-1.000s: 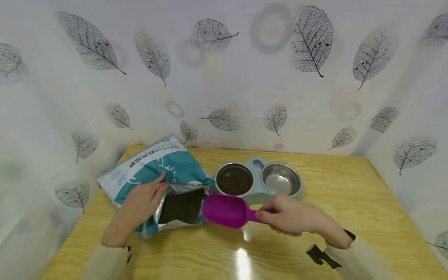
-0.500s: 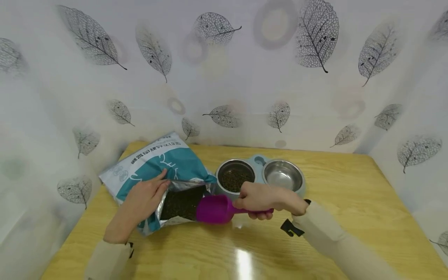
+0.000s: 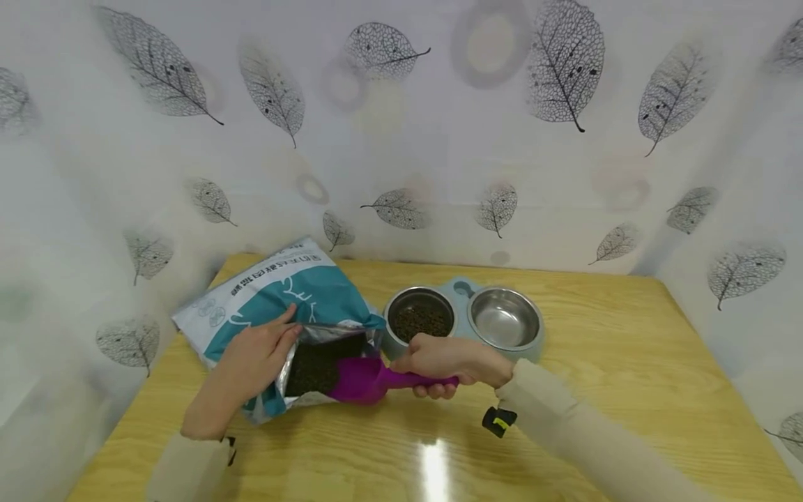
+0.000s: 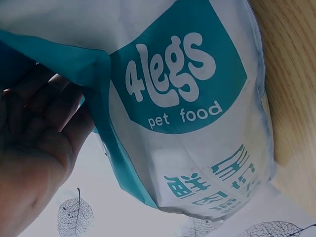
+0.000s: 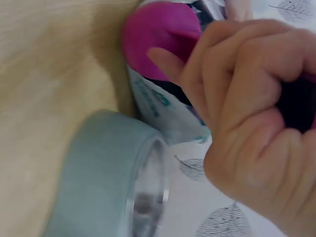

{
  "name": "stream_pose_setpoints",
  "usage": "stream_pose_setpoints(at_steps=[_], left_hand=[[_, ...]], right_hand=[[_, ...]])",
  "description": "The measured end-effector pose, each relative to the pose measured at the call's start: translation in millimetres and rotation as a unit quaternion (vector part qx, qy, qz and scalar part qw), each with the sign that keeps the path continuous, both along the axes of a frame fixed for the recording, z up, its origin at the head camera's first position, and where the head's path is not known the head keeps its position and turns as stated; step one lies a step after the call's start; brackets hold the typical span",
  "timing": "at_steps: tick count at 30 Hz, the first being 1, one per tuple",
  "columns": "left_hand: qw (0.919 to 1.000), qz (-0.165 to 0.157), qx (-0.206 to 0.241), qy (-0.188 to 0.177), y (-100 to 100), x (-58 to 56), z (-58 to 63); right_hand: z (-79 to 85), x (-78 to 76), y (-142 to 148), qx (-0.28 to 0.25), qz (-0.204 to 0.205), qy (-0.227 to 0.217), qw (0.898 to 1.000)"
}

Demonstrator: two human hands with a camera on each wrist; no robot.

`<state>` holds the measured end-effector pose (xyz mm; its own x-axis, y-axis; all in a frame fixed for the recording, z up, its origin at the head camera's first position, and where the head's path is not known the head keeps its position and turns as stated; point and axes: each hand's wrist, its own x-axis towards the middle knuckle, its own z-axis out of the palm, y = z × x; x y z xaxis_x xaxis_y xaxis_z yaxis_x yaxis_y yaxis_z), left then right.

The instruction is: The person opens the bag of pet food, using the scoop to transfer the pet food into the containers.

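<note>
A teal and white pet food bag lies on its side, its silver-lined mouth facing the person and dark kibble inside. At the upper left of the mouth, my left hand grips the bag's edge; in the left wrist view its fingers reach behind the teal fold. My right hand holds a purple scoop by the handle, fingers curled round it in the right wrist view. The scoop's front end is inside the bag's mouth, against the kibble.
A light blue double feeder stands just behind the right hand. Its left steel bowl contains brown kibble; the right steel bowl shows bare metal. Leaf-patterned curtain surrounds the wooden table.
My right hand has moved left with the scoop, whose front went from beside the bag's mouth to inside it. The left hand keeps its place on the bag.
</note>
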<state>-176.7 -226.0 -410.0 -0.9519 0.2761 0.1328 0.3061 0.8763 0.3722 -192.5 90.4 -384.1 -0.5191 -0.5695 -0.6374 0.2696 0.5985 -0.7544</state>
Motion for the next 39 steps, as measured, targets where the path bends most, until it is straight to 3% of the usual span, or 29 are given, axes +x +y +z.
stream_pose_setpoints(at_steps=[5, 15, 30, 39], left_hand=[[1.0, 0.0, -0.001, 0.002, 1, 0.9, 1.2], [1.0, -0.006, 0.003, 0.006, 3, 2.0, -0.7], [0.9999, -0.004, -0.002, 0.011, 2, 2.0, 0.7], [0.9998, -0.007, 0.002, 0.018, 2, 1.8, -0.1]], right_hand=[[-14.5, 10.1, 2, -0.016, -0.02, 0.031, 0.999], [-23.7, 29.6, 25, -0.044, -0.029, 0.073, 0.996], [-57.8, 43.4, 50, -0.095, -0.055, 0.122, 0.986], [-62.7, 45.8, 60, -0.155, -0.047, 0.12, 0.98]])
